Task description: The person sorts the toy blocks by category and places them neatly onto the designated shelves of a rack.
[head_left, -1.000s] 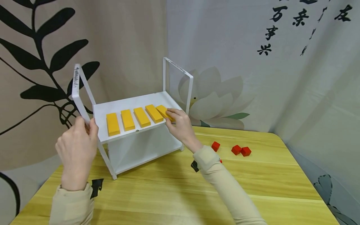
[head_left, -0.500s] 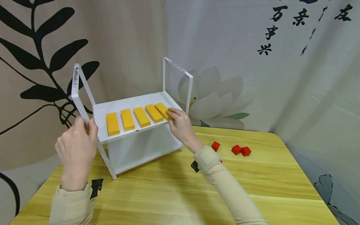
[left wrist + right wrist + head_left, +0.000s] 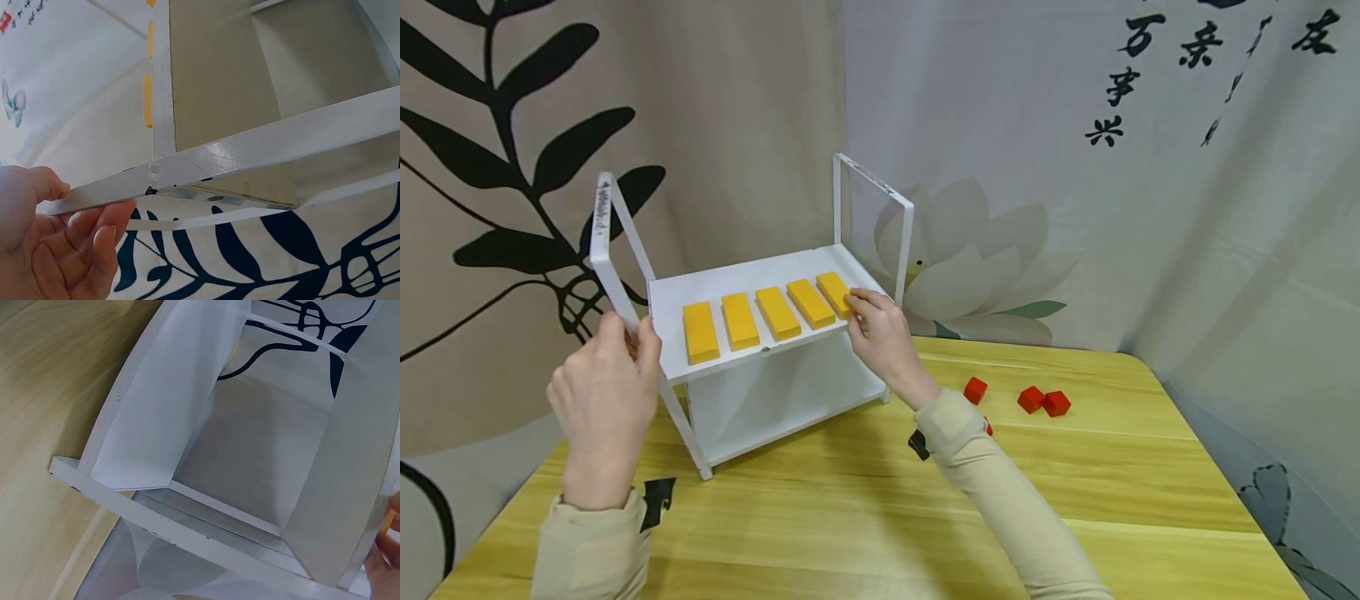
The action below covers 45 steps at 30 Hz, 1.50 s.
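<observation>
A white two-tier shelf rack (image 3: 752,271) stands on the wooden table. My left hand (image 3: 606,392) grips its left upright; the left wrist view shows the thumb on one side of the white bar (image 3: 212,153) and curled fingers on the other. Several yellow blocks lie in a row along the front of the upper tier. At the right end of that row, my right hand (image 3: 883,337) pinches the near end of the last yellow block (image 3: 832,292). Only the fingertips (image 3: 387,550) of that hand show at the right wrist view's edge, against a sliver of the block.
Several red cubes lie on the table (image 3: 1135,500) right of the rack: one red cube (image 3: 975,390) near the right sleeve, a touching pair of red cubes (image 3: 1043,402), and one mostly hidden behind the sleeve. Printed curtains (image 3: 745,125) hang behind.
The rightmost yellow block has turned from slanting over the front edge to lie roughly in line with the others, slightly farther back. My left hand has stayed on the upright.
</observation>
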Each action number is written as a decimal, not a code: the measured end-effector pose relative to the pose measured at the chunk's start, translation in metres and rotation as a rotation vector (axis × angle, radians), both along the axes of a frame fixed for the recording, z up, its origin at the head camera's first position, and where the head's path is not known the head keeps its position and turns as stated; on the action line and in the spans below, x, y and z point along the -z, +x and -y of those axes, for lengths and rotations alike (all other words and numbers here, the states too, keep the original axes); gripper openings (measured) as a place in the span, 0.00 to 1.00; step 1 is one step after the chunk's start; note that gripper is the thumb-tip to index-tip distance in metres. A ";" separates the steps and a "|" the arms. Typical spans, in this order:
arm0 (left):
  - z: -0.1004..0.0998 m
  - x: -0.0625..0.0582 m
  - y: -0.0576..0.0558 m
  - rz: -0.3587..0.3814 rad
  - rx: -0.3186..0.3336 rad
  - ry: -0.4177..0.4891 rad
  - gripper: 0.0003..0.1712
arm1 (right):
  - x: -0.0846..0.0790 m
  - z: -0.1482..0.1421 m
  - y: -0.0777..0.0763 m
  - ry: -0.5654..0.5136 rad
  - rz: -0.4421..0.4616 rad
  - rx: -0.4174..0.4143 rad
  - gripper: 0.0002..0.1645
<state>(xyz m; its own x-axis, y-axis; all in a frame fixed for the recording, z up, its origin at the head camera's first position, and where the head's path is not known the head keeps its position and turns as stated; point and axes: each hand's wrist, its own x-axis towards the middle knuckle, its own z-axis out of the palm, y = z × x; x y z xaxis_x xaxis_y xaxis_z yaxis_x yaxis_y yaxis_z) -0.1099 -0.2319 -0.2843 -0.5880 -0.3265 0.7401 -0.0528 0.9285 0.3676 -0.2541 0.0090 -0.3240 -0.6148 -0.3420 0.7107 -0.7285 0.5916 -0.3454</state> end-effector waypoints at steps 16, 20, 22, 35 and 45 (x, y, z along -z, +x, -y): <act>0.000 0.000 0.000 0.008 -0.003 0.003 0.21 | 0.017 -0.035 0.007 -0.012 -0.160 -0.132 0.15; 0.000 0.000 0.000 0.014 -0.009 0.004 0.21 | 0.030 -0.059 0.008 0.022 -0.172 -0.147 0.15; 0.000 0.000 0.000 0.016 -0.011 0.006 0.21 | 0.038 -0.073 0.007 0.043 -0.153 -0.139 0.16; 0.001 0.000 -0.001 0.008 -0.005 0.012 0.21 | 0.091 -0.165 -0.021 0.258 0.246 -0.070 0.19; 0.000 0.000 -0.001 0.018 0.006 0.017 0.20 | 0.115 -0.207 -0.035 0.343 0.488 -0.050 0.19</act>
<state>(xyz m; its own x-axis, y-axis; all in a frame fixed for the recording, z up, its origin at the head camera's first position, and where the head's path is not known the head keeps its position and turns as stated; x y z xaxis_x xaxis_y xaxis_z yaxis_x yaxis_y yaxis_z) -0.1106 -0.2321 -0.2845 -0.6029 -0.3359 0.7236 -0.0545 0.9223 0.3827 -0.2889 0.2163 -0.4388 -0.8195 -0.5392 0.1942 -0.5638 0.6973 -0.4426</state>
